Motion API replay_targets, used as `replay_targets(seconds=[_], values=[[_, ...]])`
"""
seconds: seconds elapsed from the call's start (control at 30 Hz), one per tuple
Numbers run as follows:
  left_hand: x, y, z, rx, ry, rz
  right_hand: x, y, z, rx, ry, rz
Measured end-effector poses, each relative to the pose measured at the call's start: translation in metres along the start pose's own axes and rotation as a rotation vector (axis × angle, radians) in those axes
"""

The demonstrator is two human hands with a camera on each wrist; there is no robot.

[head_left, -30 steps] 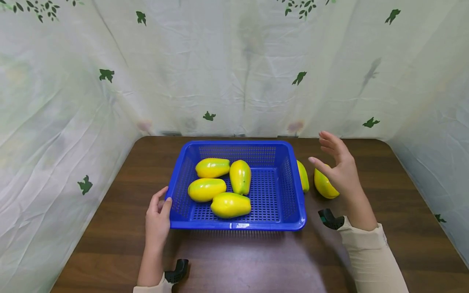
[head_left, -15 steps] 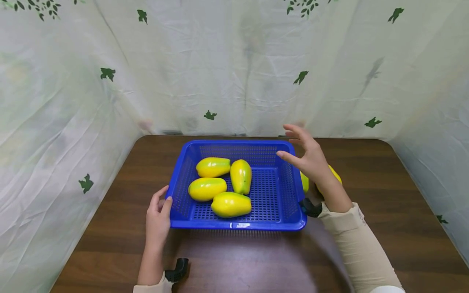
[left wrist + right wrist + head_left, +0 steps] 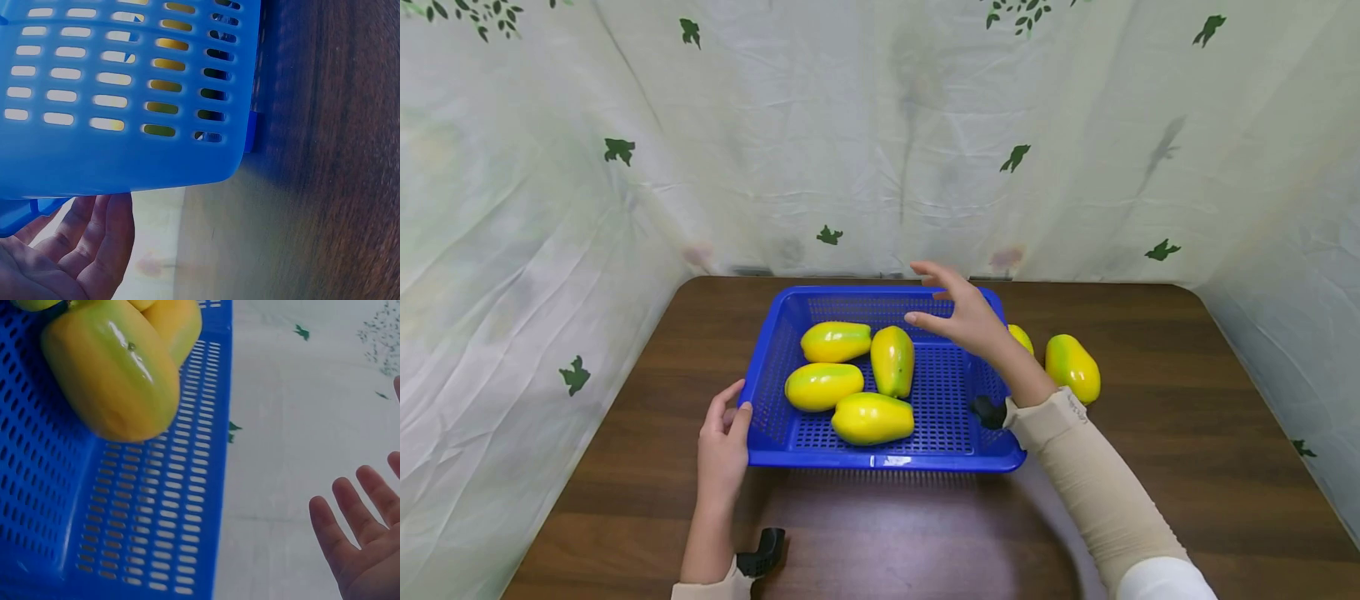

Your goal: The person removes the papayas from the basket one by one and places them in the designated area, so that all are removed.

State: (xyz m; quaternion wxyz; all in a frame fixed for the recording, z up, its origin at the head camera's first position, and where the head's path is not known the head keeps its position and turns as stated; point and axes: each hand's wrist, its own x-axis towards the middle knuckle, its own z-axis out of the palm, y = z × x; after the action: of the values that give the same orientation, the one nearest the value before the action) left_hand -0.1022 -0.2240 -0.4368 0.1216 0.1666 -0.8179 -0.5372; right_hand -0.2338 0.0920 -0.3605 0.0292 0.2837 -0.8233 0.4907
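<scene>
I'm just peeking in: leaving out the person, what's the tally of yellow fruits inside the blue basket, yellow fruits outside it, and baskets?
Blue basket: 1
Yellow fruits inside it: 4
Yellow fruits outside it: 2 (one partly hidden)
Total: 7

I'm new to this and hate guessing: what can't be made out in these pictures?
Head view: most of the papaya just right of the blue basket, hidden by the basket and right forearm.
Left wrist view: fingertips of the left hand, hidden behind the basket.
Same view: shapes of the papayas inside, masked by the basket's slotted wall.
Right wrist view: part of the right hand, cut off by the picture's edge.
</scene>
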Motion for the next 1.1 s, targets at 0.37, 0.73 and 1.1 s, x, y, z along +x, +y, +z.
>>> replay_targets(seconds=[0.37, 0.73, 1.1], values=[[0.000, 0.000, -0.001, 0.014, 0.006, 0.003, 0.016, 0.020, 0.031, 0.087, -0.080, 0.079], [0.001, -0.001, 0.000, -0.019, 0.009, 0.011, 0.014, 0.032, 0.040, 0.050, -0.140, 0.180], [-0.001, -0.002, 0.001, -0.015, 0.015, 0.003, 0.012, 0.034, 0.045, -0.080, -0.239, 0.200]])
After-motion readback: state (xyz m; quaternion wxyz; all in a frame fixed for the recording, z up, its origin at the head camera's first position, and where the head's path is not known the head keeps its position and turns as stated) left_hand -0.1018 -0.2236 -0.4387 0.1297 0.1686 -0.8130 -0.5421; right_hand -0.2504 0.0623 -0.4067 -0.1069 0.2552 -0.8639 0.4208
